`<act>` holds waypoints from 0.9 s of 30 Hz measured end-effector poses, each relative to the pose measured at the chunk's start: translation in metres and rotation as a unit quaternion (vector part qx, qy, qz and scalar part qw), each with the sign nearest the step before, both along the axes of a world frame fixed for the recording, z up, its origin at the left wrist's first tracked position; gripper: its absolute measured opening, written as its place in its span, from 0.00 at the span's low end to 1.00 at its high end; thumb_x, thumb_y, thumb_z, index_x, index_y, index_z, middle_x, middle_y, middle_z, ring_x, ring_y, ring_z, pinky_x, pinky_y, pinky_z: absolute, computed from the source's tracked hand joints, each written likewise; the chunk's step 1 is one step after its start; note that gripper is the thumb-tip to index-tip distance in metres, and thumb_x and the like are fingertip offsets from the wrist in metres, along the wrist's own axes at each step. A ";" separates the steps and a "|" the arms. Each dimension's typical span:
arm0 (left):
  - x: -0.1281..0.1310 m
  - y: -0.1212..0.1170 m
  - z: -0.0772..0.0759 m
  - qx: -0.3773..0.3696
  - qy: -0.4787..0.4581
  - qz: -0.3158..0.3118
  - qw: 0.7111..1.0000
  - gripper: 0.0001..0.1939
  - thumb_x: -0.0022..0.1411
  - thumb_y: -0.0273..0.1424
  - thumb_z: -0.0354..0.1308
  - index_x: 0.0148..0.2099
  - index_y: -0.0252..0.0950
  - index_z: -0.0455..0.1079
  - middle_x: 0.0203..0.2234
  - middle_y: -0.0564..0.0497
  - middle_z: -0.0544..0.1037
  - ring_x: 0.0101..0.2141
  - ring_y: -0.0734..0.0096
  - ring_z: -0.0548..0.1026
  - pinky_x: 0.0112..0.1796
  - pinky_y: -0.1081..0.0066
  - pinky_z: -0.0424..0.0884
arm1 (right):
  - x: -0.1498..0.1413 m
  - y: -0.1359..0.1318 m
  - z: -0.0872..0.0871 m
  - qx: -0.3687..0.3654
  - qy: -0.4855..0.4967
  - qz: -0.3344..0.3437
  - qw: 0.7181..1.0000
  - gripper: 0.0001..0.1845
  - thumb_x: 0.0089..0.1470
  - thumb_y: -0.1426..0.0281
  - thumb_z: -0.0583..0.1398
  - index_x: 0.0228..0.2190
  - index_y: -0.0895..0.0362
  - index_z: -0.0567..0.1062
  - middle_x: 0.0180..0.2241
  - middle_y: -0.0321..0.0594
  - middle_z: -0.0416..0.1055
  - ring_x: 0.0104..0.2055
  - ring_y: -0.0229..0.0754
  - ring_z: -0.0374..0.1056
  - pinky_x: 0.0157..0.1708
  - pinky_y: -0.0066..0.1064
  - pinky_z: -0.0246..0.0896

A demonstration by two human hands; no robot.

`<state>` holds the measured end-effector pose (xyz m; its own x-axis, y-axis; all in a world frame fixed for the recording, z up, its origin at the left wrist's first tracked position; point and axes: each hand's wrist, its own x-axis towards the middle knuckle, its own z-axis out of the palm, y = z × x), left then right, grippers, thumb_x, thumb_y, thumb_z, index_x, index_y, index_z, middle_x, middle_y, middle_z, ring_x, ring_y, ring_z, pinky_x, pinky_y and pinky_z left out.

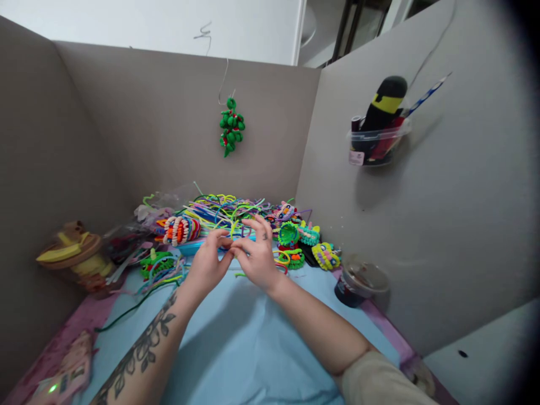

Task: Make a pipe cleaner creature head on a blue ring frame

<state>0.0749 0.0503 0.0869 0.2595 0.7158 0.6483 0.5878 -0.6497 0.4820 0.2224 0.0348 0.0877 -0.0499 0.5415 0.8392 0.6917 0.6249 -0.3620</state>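
My left hand [210, 260] and my right hand [256, 253] meet above the blue cloth, thumbs and forefingers pinched together. A thin yellow-green pipe cleaner [233, 229] shows at the fingertips of both; the part between the fingers is hidden. Behind the hands spreads a heap of many-coloured pipe cleaners [219, 208]. Left of my left hand sits a round orange, white and purple pipe-cleaner piece [181, 229]. Close to my right hand are a green cup-like piece [289, 233], a yellow one with eyes [325, 256] and a turquoise one [310, 233].
Grey panels [181, 124] enclose the table on three sides. A green hanging ornament [231, 128] dangles at the back. On the right panel is a clear holder [377, 143] with tools. A lidded tub [358, 284] stands right, a yellow-brown pot [82, 253] left, a pink phone-like device [67, 374] front left.
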 end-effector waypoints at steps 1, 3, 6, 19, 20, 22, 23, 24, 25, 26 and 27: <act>0.001 0.000 -0.001 0.001 0.000 0.003 1.000 0.18 0.56 0.29 0.54 0.48 0.38 0.54 0.33 0.50 0.76 0.37 0.67 0.76 0.37 0.67 0.70 | 0.000 0.000 0.001 -0.004 0.002 0.002 1.000 0.06 0.50 0.70 0.59 0.26 0.51 0.77 0.51 0.38 0.59 0.61 0.50 0.42 0.59 0.49 0.37; 0.002 0.000 -0.002 0.000 0.001 0.015 1.000 0.18 0.55 0.29 0.54 0.48 0.38 0.55 0.33 0.50 0.76 0.38 0.66 0.76 0.38 0.66 0.70 | -0.001 -0.001 0.001 -0.012 0.006 0.006 1.000 0.06 0.50 0.71 0.59 0.26 0.51 0.77 0.52 0.38 0.59 0.61 0.50 0.42 0.59 0.48 0.38; 0.002 -0.001 -0.002 -0.004 0.008 0.021 1.000 0.19 0.55 0.30 0.55 0.48 0.38 0.55 0.33 0.49 0.76 0.38 0.65 0.76 0.38 0.65 0.70 | -0.001 -0.001 0.001 -0.030 0.008 0.014 0.999 0.06 0.49 0.72 0.59 0.26 0.51 0.76 0.52 0.37 0.58 0.61 0.50 0.42 0.59 0.48 0.39; -0.016 0.004 0.014 -0.026 0.025 0.034 0.999 0.20 0.54 0.31 0.55 0.49 0.38 0.56 0.30 0.52 0.77 0.35 0.66 0.76 0.35 0.68 0.68 | -0.007 -0.005 -0.002 -0.041 -0.010 0.032 0.999 0.10 0.51 0.65 0.58 0.38 0.50 0.74 0.51 0.41 0.59 0.58 0.48 0.48 0.57 0.45 0.43; -0.021 0.006 0.019 -0.026 0.015 0.048 0.998 0.19 0.54 0.31 0.55 0.48 0.38 0.56 0.29 0.53 0.77 0.35 0.66 0.76 0.35 0.69 0.68 | -0.007 -0.005 -0.001 -0.036 -0.012 0.030 0.999 0.15 0.51 0.64 0.57 0.42 0.51 0.72 0.52 0.42 0.57 0.58 0.47 0.48 0.57 0.44 0.44; -0.034 0.008 0.028 -0.014 -0.004 0.094 0.995 0.19 0.53 0.32 0.56 0.47 0.39 0.58 0.29 0.53 0.77 0.34 0.66 0.76 0.35 0.69 0.68 | -0.001 0.000 0.000 -0.022 -0.003 0.008 1.000 0.23 0.51 0.62 0.57 0.49 0.54 0.66 0.54 0.45 0.55 0.58 0.47 0.48 0.58 0.42 0.44; -0.041 0.008 0.033 -0.007 -0.011 0.123 0.992 0.20 0.52 0.33 0.57 0.47 0.39 0.58 0.29 0.53 0.77 0.35 0.65 0.76 0.35 0.69 0.67 | 0.005 0.006 -0.001 -0.017 0.010 -0.017 1.000 0.24 0.52 0.62 0.56 0.50 0.56 0.64 0.54 0.47 0.55 0.58 0.46 0.48 0.57 0.42 0.44; -0.048 0.008 0.038 -0.001 -0.021 0.151 0.988 0.21 0.51 0.34 0.58 0.47 0.39 0.58 0.29 0.53 0.77 0.35 0.64 0.76 0.34 0.68 0.67 | 0.015 0.014 -0.002 -0.016 0.026 -0.052 0.998 0.25 0.53 0.62 0.55 0.51 0.58 0.62 0.54 0.48 0.56 0.58 0.46 0.48 0.57 0.42 0.44; -0.055 0.007 0.042 -0.001 -0.031 0.170 0.985 0.22 0.51 0.34 0.59 0.47 0.40 0.58 0.29 0.53 0.77 0.36 0.63 0.76 0.34 0.68 0.67 | 0.028 0.024 -0.003 -0.024 0.044 -0.097 0.994 0.25 0.53 0.63 0.54 0.51 0.59 0.62 0.54 0.50 0.56 0.58 0.46 0.48 0.57 0.42 0.44; -0.061 0.007 0.046 0.001 -0.044 0.186 0.982 0.23 0.50 0.35 0.59 0.48 0.40 0.57 0.30 0.53 0.77 0.35 0.63 0.76 0.33 0.68 0.67 | 0.043 0.035 -0.006 -0.040 0.061 -0.151 0.986 0.25 0.53 0.63 0.53 0.51 0.61 0.62 0.53 0.51 0.57 0.58 0.47 0.48 0.57 0.43 0.44; -0.066 0.005 0.050 0.002 -0.055 0.195 0.979 0.23 0.50 0.35 0.59 0.48 0.40 0.57 0.30 0.53 0.77 0.35 0.64 0.76 0.33 0.68 0.67 | 0.061 0.046 -0.010 -0.072 0.069 -0.209 0.973 0.25 0.53 0.64 0.54 0.51 0.62 0.62 0.53 0.52 0.57 0.58 0.48 0.48 0.56 0.44 0.43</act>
<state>0.0090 0.0557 0.1367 -0.1049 0.7443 0.6595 0.7361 -0.3878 0.5547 0.2831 0.0807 0.0782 0.3083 0.6026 0.7361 0.8133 0.2344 -0.5326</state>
